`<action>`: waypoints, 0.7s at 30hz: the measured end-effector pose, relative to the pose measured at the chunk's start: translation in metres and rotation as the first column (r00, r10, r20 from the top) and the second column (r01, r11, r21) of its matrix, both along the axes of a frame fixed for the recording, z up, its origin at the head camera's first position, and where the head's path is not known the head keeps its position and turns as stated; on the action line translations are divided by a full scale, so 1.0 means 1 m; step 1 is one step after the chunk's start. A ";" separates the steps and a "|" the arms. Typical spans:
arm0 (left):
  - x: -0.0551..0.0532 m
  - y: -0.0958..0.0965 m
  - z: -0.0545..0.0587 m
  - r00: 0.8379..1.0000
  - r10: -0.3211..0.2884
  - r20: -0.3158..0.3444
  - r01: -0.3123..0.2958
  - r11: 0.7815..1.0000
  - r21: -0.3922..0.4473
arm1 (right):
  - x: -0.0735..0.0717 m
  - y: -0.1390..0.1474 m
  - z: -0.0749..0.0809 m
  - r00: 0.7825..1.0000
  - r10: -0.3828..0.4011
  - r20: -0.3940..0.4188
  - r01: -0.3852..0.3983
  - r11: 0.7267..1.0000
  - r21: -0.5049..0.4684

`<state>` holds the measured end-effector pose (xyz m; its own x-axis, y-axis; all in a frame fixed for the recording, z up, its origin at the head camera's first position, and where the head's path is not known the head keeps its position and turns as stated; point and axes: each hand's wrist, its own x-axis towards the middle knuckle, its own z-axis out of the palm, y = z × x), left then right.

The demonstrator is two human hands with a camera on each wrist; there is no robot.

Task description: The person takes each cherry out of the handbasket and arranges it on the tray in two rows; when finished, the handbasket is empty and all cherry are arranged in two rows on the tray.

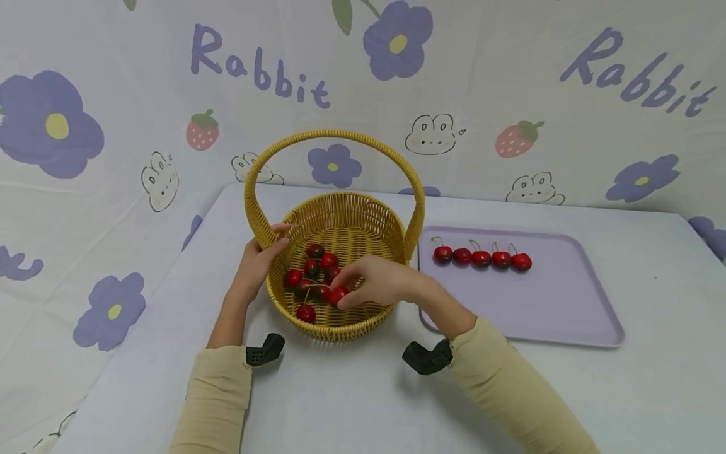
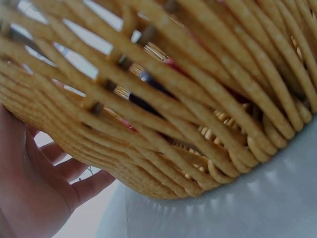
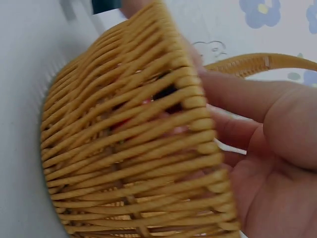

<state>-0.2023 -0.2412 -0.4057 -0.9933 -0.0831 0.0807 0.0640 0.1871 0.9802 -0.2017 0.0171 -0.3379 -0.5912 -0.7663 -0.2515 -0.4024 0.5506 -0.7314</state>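
Backdrop cloth (image 1: 113,239), printed with purple flowers, strawberries and "Rabbit", is seen at far left and behind the white worktop (image 1: 340,391). Left sleeve (image 1: 218,391), beige, is extended over the worktop's near edge; a black mount (image 1: 266,350) is worn at its cuff.

Basket (image 1: 348,328), yellow woven, is set left of the worktop's middle, toward the far edge, its handle (image 1: 334,133) upright. It is held by left hand (image 1: 256,265) at the left rim, by the handle's foot; thumb and index are lapped over there. In the left wrist view the visible fingers are spread apart beside the basket's outer wall.

Pile (image 1: 311,268) of dark red cherries is gathered on the basket floor, left and near side; a few stems are visible. One cherry (image 1: 338,296) at the pile's right is pinched by right hand (image 1: 377,277), thumb and fingertips clamped on it, inside the rim. Whether it is lifted off cannot be told; in the right wrist view the pinch is hidden by the weave.

Right sleeve (image 1: 510,391), beige, is crossed over the near left corner of the tray (image 1: 544,309). Tray, lilac, is placed just right of the basket. Five cherries (image 1: 481,258) are lined up near its far edge, most with stems up.
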 end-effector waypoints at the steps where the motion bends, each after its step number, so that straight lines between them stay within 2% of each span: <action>1: 0.000 0.000 0.000 1.000 0.001 0.002 -0.001 1.000 -0.001 | 0.000 0.002 0.001 1.000 0.007 -0.001 -0.007 1.000 -0.017; 6: 0.000 0.000 -0.001 1.000 0.003 0.016 -0.003 1.000 -0.005 | -0.002 0.013 0.005 1.000 0.005 0.002 -0.005 0.997 -0.082; 13: 0.000 0.000 0.000 1.000 0.004 0.010 -0.004 1.000 -0.001 | -0.002 0.033 0.014 0.996 -0.071 0.045 0.078 0.979 -0.187; 21: 0.000 0.000 0.000 1.000 0.006 0.010 -0.006 1.000 -0.004 | -0.002 0.057 0.022 0.989 -0.135 0.059 0.144 0.964 -0.222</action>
<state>-0.2020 -0.2409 -0.4053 -0.9935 -0.0888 0.0713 0.0531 0.1918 0.9800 -0.2033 0.0744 -0.3158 -0.6887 -0.7167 -0.1096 -0.2988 0.4183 -0.8578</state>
